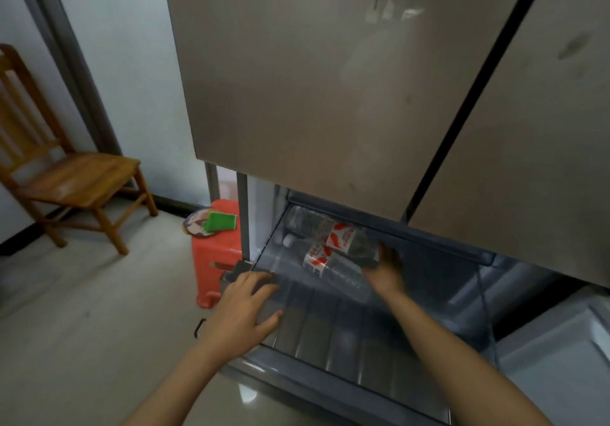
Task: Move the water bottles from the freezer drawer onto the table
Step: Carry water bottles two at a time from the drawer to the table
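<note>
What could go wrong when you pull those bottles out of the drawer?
1. The right hand reaches only the end of the upper water bottle, so the bottle might slip. It could also knock the lower water bottle beside it and set it rolling.
2. The left hand rests on the front corner of the freezer drawer. If the drawer slides, fingers could get pinched.
3. The fridge door hangs low over the bottles, so knuckles might bump it.
</note>
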{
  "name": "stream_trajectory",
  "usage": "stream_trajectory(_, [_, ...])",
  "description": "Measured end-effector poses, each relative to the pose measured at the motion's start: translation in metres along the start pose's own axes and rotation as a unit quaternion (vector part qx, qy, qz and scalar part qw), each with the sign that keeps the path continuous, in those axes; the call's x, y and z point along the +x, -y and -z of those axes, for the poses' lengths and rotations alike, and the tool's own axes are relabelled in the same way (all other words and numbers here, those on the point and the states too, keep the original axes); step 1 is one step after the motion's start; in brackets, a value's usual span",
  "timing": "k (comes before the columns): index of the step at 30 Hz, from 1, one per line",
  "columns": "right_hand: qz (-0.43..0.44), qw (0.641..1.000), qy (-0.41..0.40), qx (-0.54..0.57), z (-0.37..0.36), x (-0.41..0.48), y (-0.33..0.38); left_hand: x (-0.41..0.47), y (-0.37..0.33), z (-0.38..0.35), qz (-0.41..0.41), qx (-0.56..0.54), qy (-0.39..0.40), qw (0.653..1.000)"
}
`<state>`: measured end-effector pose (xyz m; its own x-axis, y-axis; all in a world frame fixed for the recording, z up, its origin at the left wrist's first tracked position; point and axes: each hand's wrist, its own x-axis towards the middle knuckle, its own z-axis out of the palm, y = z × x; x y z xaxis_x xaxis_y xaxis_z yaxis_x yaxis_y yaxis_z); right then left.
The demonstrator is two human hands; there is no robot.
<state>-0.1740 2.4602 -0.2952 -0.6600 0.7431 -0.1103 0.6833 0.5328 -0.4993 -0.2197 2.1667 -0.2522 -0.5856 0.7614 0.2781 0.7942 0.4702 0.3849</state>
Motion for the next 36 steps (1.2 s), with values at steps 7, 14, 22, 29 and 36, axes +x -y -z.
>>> stream_trajectory(7, [0.014,0.999,0.017,0.031,0.003,0.025,-0.003,0.001,-0.005,0.001,0.028,0.008,0.002,1.000])
stream_trajectory(14, [0.165,0.980,0.020,-0.106,0.029,-0.019,0.009,0.001,-0.003,-0.003,0.060,-0.007,-0.002,0.998])
stream_trajectory(22, [0.356,0.922,-0.066,-0.137,0.103,-0.105,0.103,0.024,-0.016,-0.021,0.091,-0.094,0.031,0.991])
stream_trajectory(29, [0.411,0.901,0.043,-0.131,0.116,-0.142,0.122,0.035,-0.043,-0.034,0.140,-0.360,-0.057,0.920])
stream_trajectory(36, [0.330,0.924,0.189,0.043,0.081,-0.096,0.092,0.029,-0.024,0.005,0.219,-0.476,-0.258,0.812])
